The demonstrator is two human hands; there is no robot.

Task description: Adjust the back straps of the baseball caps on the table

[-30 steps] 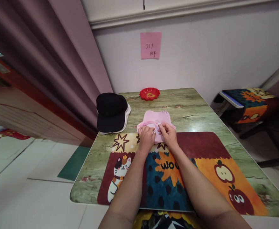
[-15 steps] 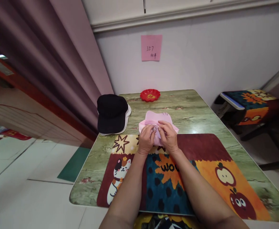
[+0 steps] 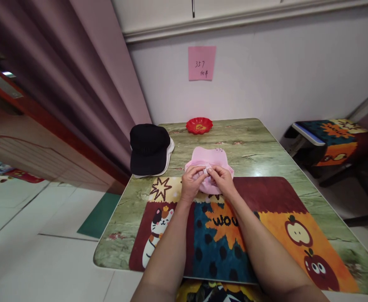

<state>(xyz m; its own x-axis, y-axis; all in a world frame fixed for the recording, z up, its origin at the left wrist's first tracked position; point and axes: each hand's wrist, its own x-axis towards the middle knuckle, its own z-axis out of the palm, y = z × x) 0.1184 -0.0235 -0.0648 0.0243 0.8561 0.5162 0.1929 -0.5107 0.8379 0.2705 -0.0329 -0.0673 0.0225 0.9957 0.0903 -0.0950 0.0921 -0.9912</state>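
Note:
A pink cap [image 3: 209, 156] rests on the table with its brim pointing away from me and the opening of its crown facing up. At the near side of the cap, a small metallic buckle [image 3: 205, 171] shows between my fingertips. My left hand [image 3: 192, 180] pinches the buckle's left side with thumb and fingers. From the right, my right hand [image 3: 222, 179] grips the strap beside the buckle, its fingertips close together. The strap itself is mostly hidden by my fingers.
A black cap [image 3: 149, 149] lies stacked on a white cap [image 3: 171, 149] at the table's left edge. A red scalloped dish [image 3: 199, 126] stands at the back. A patterned mat [image 3: 275, 191] covers the near part of the green wood-look table [image 3: 114, 239]. Right of it is a stool [image 3: 335, 134].
Both hands have shifted slightly apart, and the buckle between them is more exposed. The pink cap has turned or settled a little. The view has moved slightly.

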